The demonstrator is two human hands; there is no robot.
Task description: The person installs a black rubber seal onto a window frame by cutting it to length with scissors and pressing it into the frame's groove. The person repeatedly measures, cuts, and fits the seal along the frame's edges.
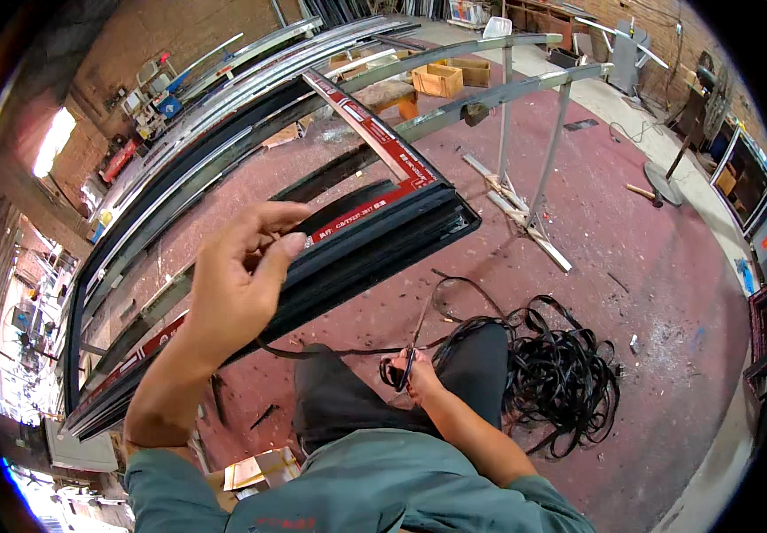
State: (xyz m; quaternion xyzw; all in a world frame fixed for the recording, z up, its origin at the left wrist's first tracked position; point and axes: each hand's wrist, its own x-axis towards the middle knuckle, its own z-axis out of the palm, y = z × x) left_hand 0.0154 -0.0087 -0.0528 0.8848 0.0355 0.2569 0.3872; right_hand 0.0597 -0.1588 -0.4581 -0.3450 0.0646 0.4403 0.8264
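A black window frame [383, 233] with red printed film on its faces lies slanted in front of me. My left hand [241, 275] is over its near side, thumb and fingers pinched on a black rubber strip [348, 202] that curves up from the frame toward the corner. Down by my lap, my right hand [421, 377] is closed around a pair of scissors [394, 373], with dark loops and a thin blade pointing away. Another length of the strip crosses my thighs behind the right hand.
A tangled heap of black strip [565, 377] lies on the red floor beside my right leg. Metal rails [499, 89] on legs support the frame. Farther off are wooden boxes [437, 80], a hammer [641, 192] and a stand fan [663, 182]. A cardboard box [263, 471] is at lower left.
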